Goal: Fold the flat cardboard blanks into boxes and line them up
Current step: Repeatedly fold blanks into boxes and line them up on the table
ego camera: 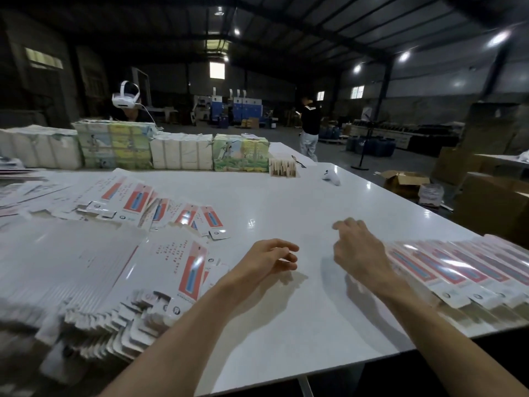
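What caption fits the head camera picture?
Left hand and right hand hover empty over the table, between flat blanks and folded boxes.

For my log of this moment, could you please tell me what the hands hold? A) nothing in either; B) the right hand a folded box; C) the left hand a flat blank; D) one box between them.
A: the left hand and right hand hover over the white table, fingers loosely curled, gripping nothing.
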`<move>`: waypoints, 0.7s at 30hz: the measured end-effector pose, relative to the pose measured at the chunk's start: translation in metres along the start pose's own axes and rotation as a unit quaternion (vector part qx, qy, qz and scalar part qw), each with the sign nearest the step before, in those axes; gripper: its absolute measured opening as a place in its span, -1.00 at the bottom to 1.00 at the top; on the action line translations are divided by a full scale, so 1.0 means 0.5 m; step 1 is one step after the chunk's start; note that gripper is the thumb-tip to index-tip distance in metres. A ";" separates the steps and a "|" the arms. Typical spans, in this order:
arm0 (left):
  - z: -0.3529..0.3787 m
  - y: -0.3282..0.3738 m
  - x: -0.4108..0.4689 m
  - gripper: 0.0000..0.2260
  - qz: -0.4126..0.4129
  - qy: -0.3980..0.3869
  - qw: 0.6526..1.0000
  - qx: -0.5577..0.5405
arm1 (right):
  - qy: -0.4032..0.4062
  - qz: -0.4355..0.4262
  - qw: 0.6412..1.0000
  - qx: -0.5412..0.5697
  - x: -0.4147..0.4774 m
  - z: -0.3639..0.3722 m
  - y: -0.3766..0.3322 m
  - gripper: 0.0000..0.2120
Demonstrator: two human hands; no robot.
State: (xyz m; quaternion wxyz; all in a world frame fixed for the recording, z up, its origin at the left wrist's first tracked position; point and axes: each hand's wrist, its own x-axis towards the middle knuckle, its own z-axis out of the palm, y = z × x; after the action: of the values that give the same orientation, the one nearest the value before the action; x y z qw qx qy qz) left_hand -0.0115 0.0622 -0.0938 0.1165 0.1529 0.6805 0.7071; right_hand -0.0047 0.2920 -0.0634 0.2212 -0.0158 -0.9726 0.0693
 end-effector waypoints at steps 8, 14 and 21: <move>0.012 0.005 0.000 -0.60 0.001 0.071 0.997 0.011 | 0.017 -0.004 0.989 0.146 0.032 0.096 -0.144 -0.77; -0.007 0.056 -0.007 -0.78 0.073 0.198 0.886 0.412 | -0.010 -0.049 0.993 0.103 0.035 0.108 -0.132 -0.77; -0.118 0.165 -0.071 -0.16 -0.221 0.238 0.630 0.705 | -0.036 -0.063 0.988 0.137 0.037 0.116 -0.126 -0.75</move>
State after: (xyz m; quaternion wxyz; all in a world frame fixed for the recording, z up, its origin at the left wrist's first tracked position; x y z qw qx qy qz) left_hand 0.0030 -0.0094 -0.0151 -0.0399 -0.1400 0.9891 -0.0237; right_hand -0.0464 0.2234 -0.0981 0.1900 0.0784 -0.9603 0.1885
